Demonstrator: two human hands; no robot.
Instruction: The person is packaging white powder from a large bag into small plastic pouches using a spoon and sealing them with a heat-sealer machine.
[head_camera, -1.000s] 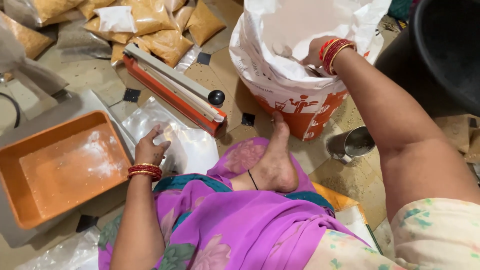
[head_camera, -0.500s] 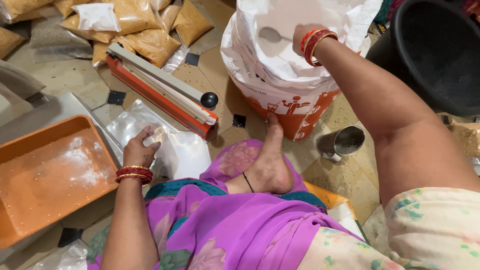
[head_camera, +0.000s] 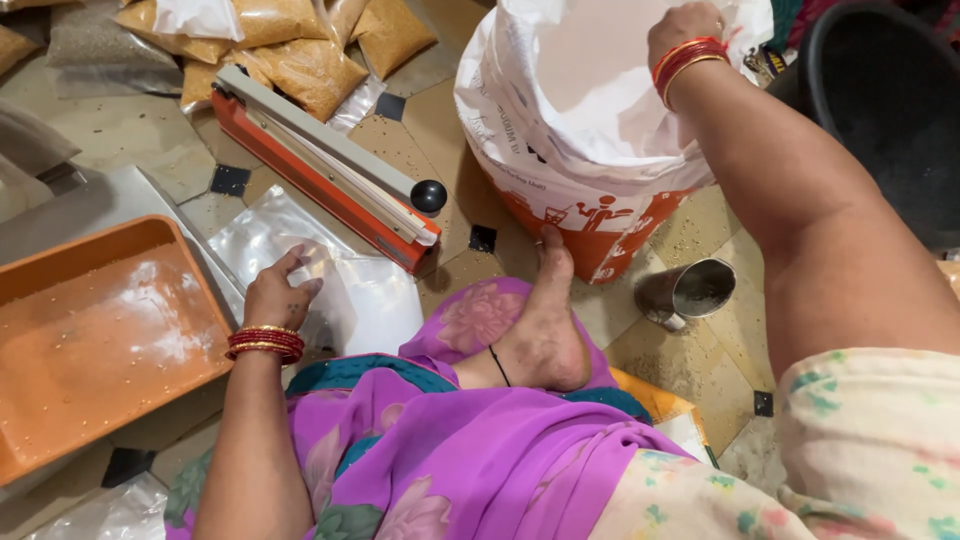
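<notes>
Left hand (head_camera: 278, 296), fingers loosely spread, resting flat on a stack of clear plastic pouches (head_camera: 340, 285) lying on the floor just right of a shallow orange plastic tray (head_camera: 60, 290). Right hand (head_camera: 685, 25) far right, closed on the rolled rim of a large white woven sack (head_camera: 560, 130) with an orange base; fingers partly hidden behind the rim.

Stone-tiled floor (head_camera: 130, 140) with small dark inset squares, dusted with scattered grains. Seated low, one bare foot (head_camera: 545, 330) touching the sack's base.

Sack contents not visible. Tray cut off at the left edge; black round tub (head_camera: 880, 110) cut off at the far right. Number of pouches in the stack impossible to tell.

One orange-and-grey bar heat sealer (head_camera: 320, 165) lying slantwise beyond the pouches. One steel cup (head_camera: 690, 292) tipped on its side near the sack. Some five filled bags of tan grain (head_camera: 300, 60) heaped at the far edge, partly out of view.
</notes>
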